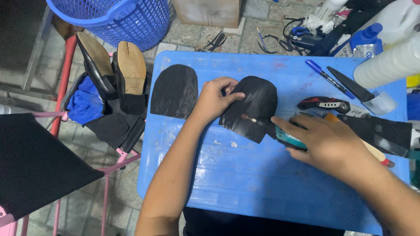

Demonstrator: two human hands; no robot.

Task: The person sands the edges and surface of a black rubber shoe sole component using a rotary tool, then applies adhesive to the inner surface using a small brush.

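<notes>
Right hand grips a rotary tool — left hand fingers press flat on the black sole piece.

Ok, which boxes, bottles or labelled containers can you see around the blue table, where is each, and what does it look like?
Cardboard box: on the floor beyond the table's far edge, brown, rectangular.
White bottle: lying at the table's far right corner, ribbed, cylindrical.
White jug: top right, behind that bottle, large, plain white.
Blue-capped container: between the jug and the bottle, blue top with a pale label patch.
No signs or screens are in view.
</notes>
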